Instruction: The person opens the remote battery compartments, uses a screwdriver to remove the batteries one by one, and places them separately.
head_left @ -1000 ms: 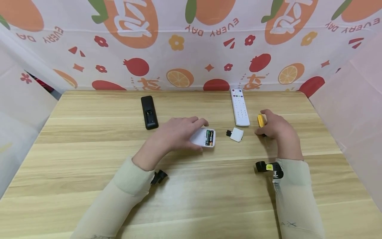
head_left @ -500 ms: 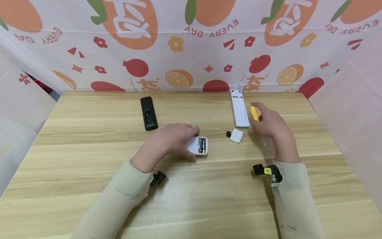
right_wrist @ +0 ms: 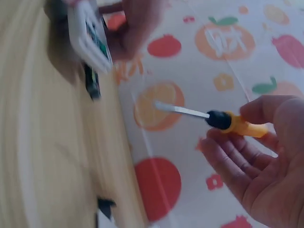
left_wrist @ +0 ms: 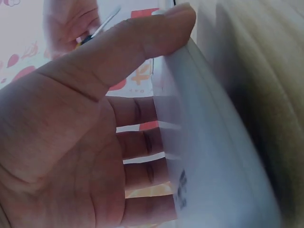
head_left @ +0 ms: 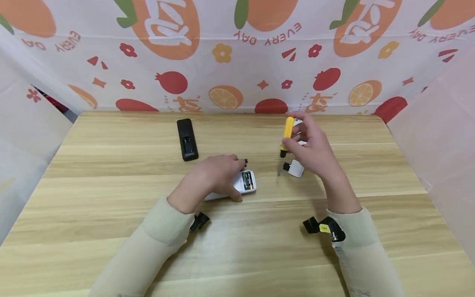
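My left hand (head_left: 213, 175) grips a white remote (head_left: 237, 183) over the table, thumb on the near edge and fingers on the far one. Two batteries (head_left: 247, 180) show in its uncovered compartment. In the left wrist view, the remote (left_wrist: 204, 142) lies along my fingers. My right hand (head_left: 313, 148) pinches the yellow handle of a screwdriver (head_left: 288, 128) between thumb and fingers. Its shaft points down in the head view; in the right wrist view, the screwdriver's metal blade (right_wrist: 185, 110) points toward the white remote, apart from it.
A black remote (head_left: 187, 140) lies at the back left, its battery compartment uncovered. Beneath my right hand are a white piece (head_left: 296, 168) and a small black piece (head_left: 287, 166). Another white remote (head_left: 298, 122) is mostly hidden behind that hand. A small black bit (head_left: 245, 162) shows beyond my left fingers.
My right hand has lifted the screwdriver and carried it left, turning its blade downward. My left hand has drawn the white remote slightly left and nearer, and it now sits tilted.
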The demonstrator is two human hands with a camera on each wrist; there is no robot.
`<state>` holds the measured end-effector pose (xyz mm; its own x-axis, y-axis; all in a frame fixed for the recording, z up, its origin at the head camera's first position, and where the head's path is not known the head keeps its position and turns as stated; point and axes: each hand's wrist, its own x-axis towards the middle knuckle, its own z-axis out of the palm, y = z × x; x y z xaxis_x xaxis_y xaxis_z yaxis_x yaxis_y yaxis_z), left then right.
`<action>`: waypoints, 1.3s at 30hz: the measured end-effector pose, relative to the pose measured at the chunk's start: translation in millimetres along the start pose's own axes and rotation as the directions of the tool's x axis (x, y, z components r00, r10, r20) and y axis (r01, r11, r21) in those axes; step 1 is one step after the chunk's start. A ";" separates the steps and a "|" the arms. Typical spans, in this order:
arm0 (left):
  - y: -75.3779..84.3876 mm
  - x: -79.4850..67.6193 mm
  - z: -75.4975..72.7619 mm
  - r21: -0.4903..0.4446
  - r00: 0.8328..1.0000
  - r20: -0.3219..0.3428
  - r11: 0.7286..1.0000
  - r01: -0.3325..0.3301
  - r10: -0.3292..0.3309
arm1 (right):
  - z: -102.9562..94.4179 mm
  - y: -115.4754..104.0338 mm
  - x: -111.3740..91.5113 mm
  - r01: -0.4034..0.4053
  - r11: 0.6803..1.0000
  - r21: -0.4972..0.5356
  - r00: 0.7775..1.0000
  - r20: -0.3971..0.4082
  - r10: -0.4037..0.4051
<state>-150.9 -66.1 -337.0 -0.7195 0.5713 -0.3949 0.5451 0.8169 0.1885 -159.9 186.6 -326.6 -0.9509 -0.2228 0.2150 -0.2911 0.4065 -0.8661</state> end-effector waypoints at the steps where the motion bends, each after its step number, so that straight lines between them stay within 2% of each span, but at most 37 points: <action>1: 0.3 0.3 0.3 0.003 1.000 0.000 1.000 0.003 -0.003 | 3.8 -2.5 -0.7 0.019 1.000 0.020 1.000 -0.007 -0.019; 6: 2.8 2.4 2.7 0.036 1.000 -0.010 0.999 0.023 -0.022 | 19.1 -10.3 -4.1 0.080 0.992 0.098 0.997 0.009 -0.081; 12: 5.8 6.2 5.9 0.047 0.999 -0.020 0.998 0.045 -0.044 | 30.9 -12.4 -5.8 0.151 0.988 0.019 0.987 0.050 -0.151; 17: 6.5 7.8 7.8 0.051 0.997 -0.034 0.997 0.065 -0.063 | 36.7 -11.8 -6.9 0.163 0.986 -0.043 0.984 0.080 -0.160; 26: 5.3 8.7 8.3 0.080 0.997 -0.069 0.996 0.047 -0.042 | 42.0 -10.7 -5.8 0.187 0.967 -0.173 0.979 0.110 -0.169; 31: 2.0 7.7 7.5 0.058 0.997 -0.058 0.997 0.044 -0.041 | 45.2 -10.6 -5.5 0.187 0.967 -0.172 0.978 0.129 -0.166; 39: -9.2 -2.0 12.3 0.036 0.998 -0.067 0.999 0.017 -0.015 | 52.3 -12.3 -7.4 0.219 0.963 -0.159 0.967 0.166 -0.192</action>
<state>-149.2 -75.8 -349.0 -0.7546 0.5633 -0.3364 0.5479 0.8231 0.1494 -143.8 136.9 -341.1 -0.8462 -0.4408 0.2995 -0.5050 0.4835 -0.7150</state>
